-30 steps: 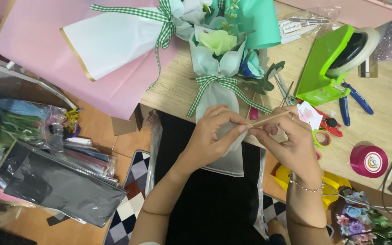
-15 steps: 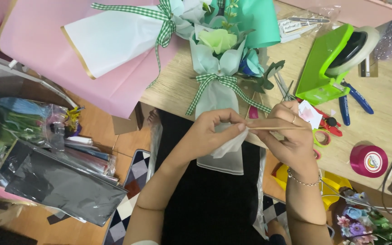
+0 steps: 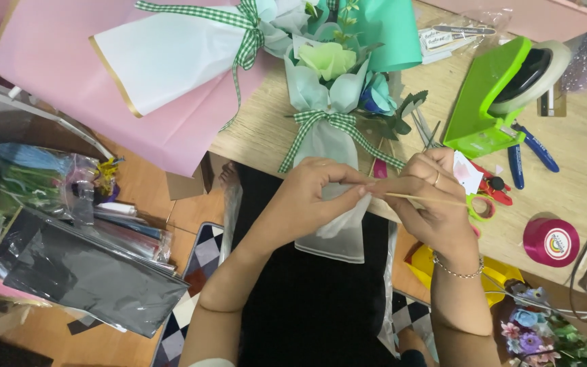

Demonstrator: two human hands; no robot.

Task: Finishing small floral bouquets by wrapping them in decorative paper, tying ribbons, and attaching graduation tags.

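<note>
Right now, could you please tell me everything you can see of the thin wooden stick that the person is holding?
The thin wooden stick is pale, straight and slender, like a skewer. It lies almost level, above the near edge of the wooden table, in front of the small bouquet with the green gingham ribbon. The left hand pinches its left end between thumb and fingertips; the right hand holds it further along, and the free end points right toward the scissors. A piece of whitish wrap hangs below it.

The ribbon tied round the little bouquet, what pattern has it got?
Green and white checks on the ribbon around the small bouquet, seen in the head view.
</note>
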